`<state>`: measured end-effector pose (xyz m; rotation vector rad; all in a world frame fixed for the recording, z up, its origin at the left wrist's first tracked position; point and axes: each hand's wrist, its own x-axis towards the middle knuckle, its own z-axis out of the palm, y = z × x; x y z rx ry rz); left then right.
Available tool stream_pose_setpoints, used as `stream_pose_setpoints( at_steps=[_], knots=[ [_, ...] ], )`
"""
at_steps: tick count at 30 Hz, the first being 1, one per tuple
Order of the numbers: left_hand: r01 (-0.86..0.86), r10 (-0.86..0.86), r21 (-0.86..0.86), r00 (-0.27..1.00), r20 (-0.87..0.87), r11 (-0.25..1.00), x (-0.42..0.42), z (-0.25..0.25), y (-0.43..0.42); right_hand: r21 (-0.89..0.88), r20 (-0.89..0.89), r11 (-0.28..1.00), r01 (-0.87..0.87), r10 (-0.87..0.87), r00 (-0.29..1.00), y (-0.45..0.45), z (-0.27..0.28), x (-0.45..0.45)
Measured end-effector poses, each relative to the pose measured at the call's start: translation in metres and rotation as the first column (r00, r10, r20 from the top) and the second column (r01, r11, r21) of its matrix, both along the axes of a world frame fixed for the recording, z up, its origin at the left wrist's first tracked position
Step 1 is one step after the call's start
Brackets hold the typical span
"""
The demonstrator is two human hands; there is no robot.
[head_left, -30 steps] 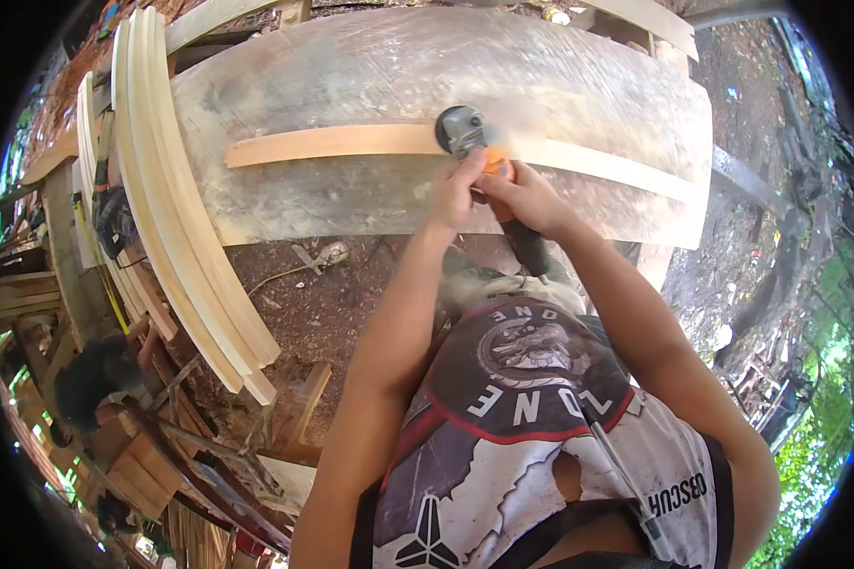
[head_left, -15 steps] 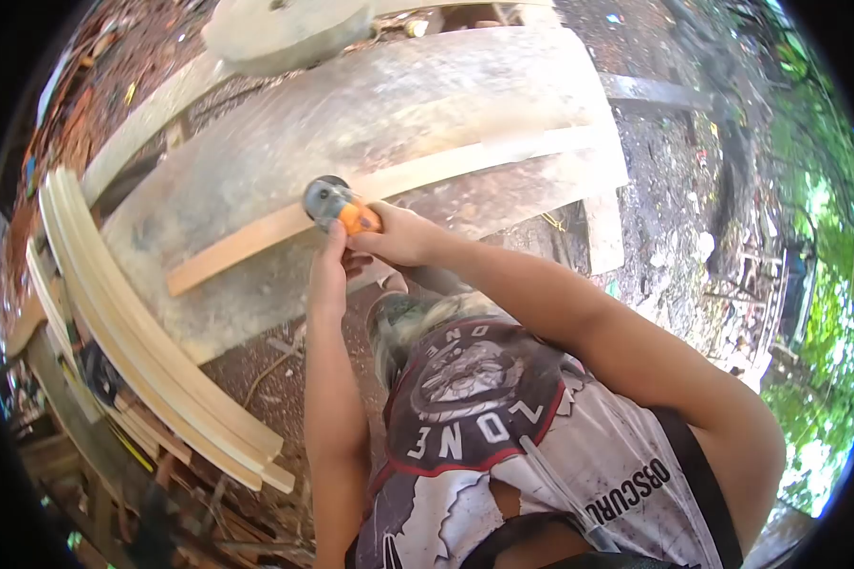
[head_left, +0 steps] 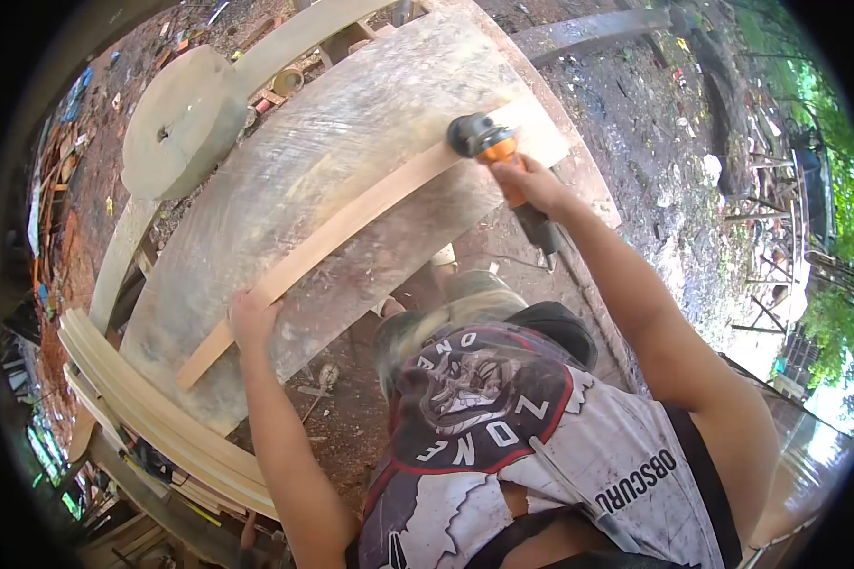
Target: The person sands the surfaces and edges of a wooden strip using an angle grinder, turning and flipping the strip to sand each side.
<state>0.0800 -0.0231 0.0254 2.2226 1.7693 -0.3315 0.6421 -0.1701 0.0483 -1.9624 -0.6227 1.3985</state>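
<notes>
A long, pale wooden plank (head_left: 356,220) lies at a slant across a dusty, worn tabletop (head_left: 299,142). Near its far right end, the head of an orange and black angle grinder (head_left: 495,144) is at the plank's surface; its disc is hidden from this side. My right hand (head_left: 533,184) is closed round the grinder's orange body, whose dark rear end points down toward me. Toward the plank's near left end, my left hand (head_left: 253,321) grips the wood, slightly blurred, its fingertips partly hidden.
A stack of pale boards (head_left: 152,408) stands at the lower left, close to the table. Beyond the table is a thick round slab (head_left: 176,123) with a hole in its middle, beside a beam (head_left: 304,43). Dirt ground with scattered debris surrounds the table.
The grinder has moved right along the plank, now in my right hand only. My left hand has left the grinder and taken hold of the plank's left part. The view has shifted.
</notes>
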Motion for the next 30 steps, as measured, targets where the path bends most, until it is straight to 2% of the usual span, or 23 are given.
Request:
stream_pose_setpoints(
  at_steps=[3, 5, 6, 8, 10, 12, 14, 16, 18, 19, 20, 21, 22, 23, 25, 26, 28, 29, 30],
  knots=[
    [-0.016, 0.016, 0.016, 1.0, -0.026, 1.0, 0.0, -0.004, -0.001, 0.033, -0.069, 0.991, 0.129, -0.126, 0.99, -0.009, 0.011, 0.044],
    [-0.036, 0.028, 0.128, 0.998, 0.064, 0.991, -0.006, -0.011, -0.005, 0.03, -0.07, 0.983, 0.18, -0.178, 0.982, -0.019, 0.012, 0.069],
    [-0.045, 0.038, 0.127, 0.998, 0.051, 0.991, -0.001, -0.009, -0.005, 0.032, -0.09, 0.977, 0.209, -0.206, 0.975, -0.024, 0.013, 0.077],
    [0.035, -0.047, -0.052, 0.97, -0.237, 0.998, 0.016, -0.013, 0.0, 0.047, -0.111, 0.97, 0.24, -0.234, 0.966, -0.033, 0.001, 0.096],
    [0.113, -0.113, -0.017, 0.96, -0.256, 0.993, 0.034, -0.024, -0.011, 0.041, -0.147, 0.975, 0.219, -0.21, 0.966, -0.033, -0.006, 0.102],
    [-0.008, 0.013, 0.044, 0.994, -0.105, 0.999, 0.067, -0.021, -0.022, 0.058, -0.179, 0.97, 0.236, -0.222, 0.958, -0.021, 0.01, 0.07],
    [-0.12, 0.124, -0.041, 0.986, 0.109, 0.992, 0.103, 0.008, -0.03, 0.04, -0.175, 0.984, 0.173, -0.164, 0.971, -0.015, 0.015, 0.037],
    [-0.051, 0.044, 0.006, 0.913, 0.405, 0.999, 0.105, -0.009, -0.036, 0.029, -0.161, 0.998, 0.05, -0.045, 0.986, -0.012, 0.008, 0.008],
    [-0.319, 0.053, 0.314, 0.772, 0.634, 0.894, 0.15, 0.017, -0.066, 0.02, -0.169, 0.998, -0.06, 0.063, 0.984, -0.005, 0.02, -0.043],
    [-0.325, 0.206, 0.033, 0.672, 0.712, 0.945, 0.165, 0.036, -0.083, 0.021, -0.171, 0.996, -0.091, 0.093, 0.981, -0.003, 0.023, -0.068],
    [-0.283, 0.368, -0.246, 0.566, 0.737, 0.927, 0.174, 0.048, -0.096, 0.022, -0.174, 0.993, -0.118, 0.12, 0.977, -0.001, 0.025, -0.095],
    [-0.109, 0.451, -0.474, 0.548, 0.705, 0.874, 0.177, 0.035, -0.101, 0.016, -0.168, 0.991, -0.136, 0.136, 0.976, 0.0, 0.024, -0.117],
    [0.077, 0.523, -0.658, 0.541, 0.658, 0.749, 0.178, 0.021, -0.107, 0.023, -0.193, 0.989, -0.144, 0.145, 0.97, 0.0, 0.022, -0.138],
    [0.068, 0.536, -0.66, 0.524, 0.661, 0.748, 0.183, 0.017, -0.114, 0.03, -0.217, 0.988, -0.152, 0.155, 0.964, 0.001, 0.023, -0.16],
    [0.065, 0.838, -0.838, 0.026, 0.544, 0.542, 0.188, 0.016, -0.128, 0.026, -0.207, 0.985, -0.17, 0.171, 0.963, 0.003, 0.029, -0.198],
    [0.069, 0.844, -0.842, 0.007, 0.537, 0.535, 0.177, 0.02, -0.13, 0.018, -0.209, 0.981, -0.192, 0.191, 0.959, 0.001, 0.028, -0.216],
    [0.116, 0.845, -0.842, -0.177, 0.505, 0.527, 0.158, 0.026, -0.13, 0.039, -0.168, 0.968, -0.249, 0.252, 0.953, -0.003, 0.021, -0.251],
    [0.145, 0.882, -0.877, -0.2, 0.427, 0.457, 0.143, 0.026, -0.131, 0.073, -0.138, 0.953, -0.293, 0.301, 0.944, -0.003, 0.021, -0.269],
    [0.151, 0.882, -0.878, -0.214, 0.42, 0.454, 0.127, 0.026, -0.134, 0.064, -0.128, 0.951, -0.304, 0.31, 0.942, -0.003, 0.022, -0.286]
  ],
)
